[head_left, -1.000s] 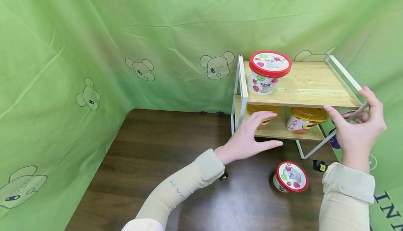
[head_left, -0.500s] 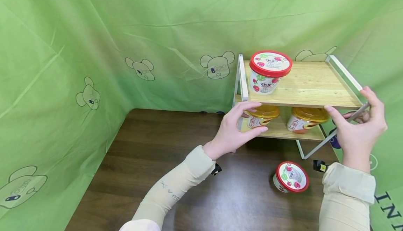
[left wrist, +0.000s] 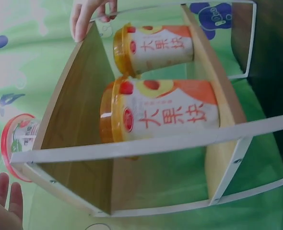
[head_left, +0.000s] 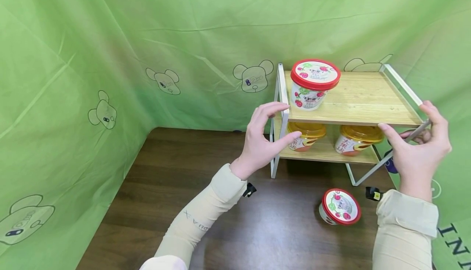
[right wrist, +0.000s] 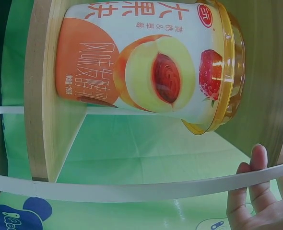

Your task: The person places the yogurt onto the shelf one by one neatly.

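Observation:
My right hand (head_left: 423,151) grips the right front corner of a two-tier shelf (head_left: 360,98), its fingers around the white metal frame. The left hand (head_left: 257,139) is beside the left front post, thumb and fingers spread, holding nothing. Two yogurt cups with yellow lids stand on the lower tier: the left yogurt cup (head_left: 307,133) and the right yogurt cup (head_left: 355,139). On the upper tier, at the left, stands a red-lidded tub (head_left: 314,84) with strawberry pictures. The left wrist view shows that tub (left wrist: 24,134) close to the left fingers (left wrist: 1,189).
A second red-lidded tub (head_left: 340,206) stands on the dark wooden table (head_left: 176,188), in front of the shelf. Green cloth (head_left: 206,24) with bear drawings hangs behind and at both sides. A black camera mount (head_left: 373,193) sits at the right wrist.
My left hand has drawn back left and up, away from the left yogurt cup, to the shelf's left post. The right hand has kept its grip on the shelf corner.

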`<action>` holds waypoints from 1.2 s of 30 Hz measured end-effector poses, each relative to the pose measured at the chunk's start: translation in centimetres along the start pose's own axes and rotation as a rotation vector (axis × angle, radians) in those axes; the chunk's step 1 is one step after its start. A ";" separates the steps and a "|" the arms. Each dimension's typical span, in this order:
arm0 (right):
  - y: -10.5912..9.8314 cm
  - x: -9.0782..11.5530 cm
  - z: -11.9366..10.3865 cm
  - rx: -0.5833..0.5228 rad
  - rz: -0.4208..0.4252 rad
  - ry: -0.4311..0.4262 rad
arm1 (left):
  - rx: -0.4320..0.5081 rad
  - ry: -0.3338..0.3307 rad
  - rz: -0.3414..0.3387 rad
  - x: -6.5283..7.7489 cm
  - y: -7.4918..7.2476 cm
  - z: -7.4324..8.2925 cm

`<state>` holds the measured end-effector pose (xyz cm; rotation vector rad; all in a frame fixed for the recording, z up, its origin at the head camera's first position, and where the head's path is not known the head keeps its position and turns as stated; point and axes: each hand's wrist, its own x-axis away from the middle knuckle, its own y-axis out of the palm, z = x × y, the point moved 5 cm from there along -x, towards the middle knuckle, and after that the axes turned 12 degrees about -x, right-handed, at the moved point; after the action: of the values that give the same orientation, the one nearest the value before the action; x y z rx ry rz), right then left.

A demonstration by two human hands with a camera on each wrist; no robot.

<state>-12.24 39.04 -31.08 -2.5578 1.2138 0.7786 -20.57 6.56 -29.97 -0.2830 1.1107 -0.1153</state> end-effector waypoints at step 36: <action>0.2 0.2 -0.6 0.001 -0.009 -0.012 | -0.067 -0.015 -0.058 -1.7 3.5 -5.1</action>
<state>-12.06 38.57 -30.72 -2.5526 1.1979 0.7896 -26.07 9.42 -31.61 -0.3751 1.0934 -0.1276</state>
